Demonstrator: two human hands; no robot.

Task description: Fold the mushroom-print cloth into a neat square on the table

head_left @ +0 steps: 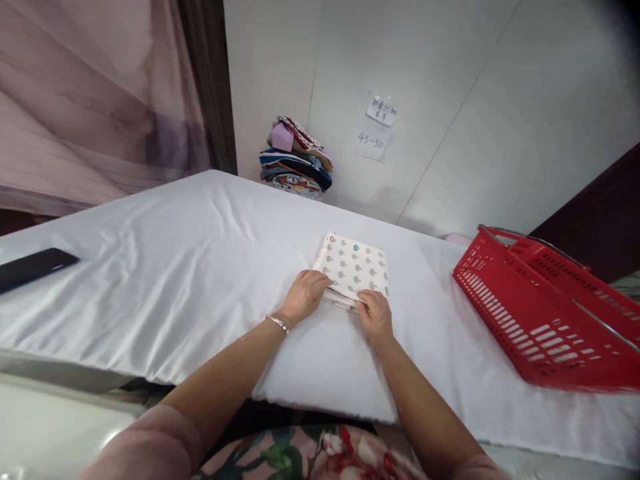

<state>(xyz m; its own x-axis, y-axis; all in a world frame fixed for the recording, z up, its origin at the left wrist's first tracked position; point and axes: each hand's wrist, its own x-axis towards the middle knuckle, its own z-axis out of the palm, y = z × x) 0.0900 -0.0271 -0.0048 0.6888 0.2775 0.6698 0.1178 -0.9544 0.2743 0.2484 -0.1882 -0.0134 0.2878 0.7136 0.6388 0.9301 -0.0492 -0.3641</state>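
A folded white cloth (356,263) with grey printed shapes is laid on the bench (200,267), between a dark phone (35,268) and a red basket (540,320). Its near edge is pinched between thumb and fingers by the right hand (376,317); its near left corner is touched by the left hand (306,293), whose grip cannot be told. Stacked clothes (297,163) are seen by the wall (425,100).
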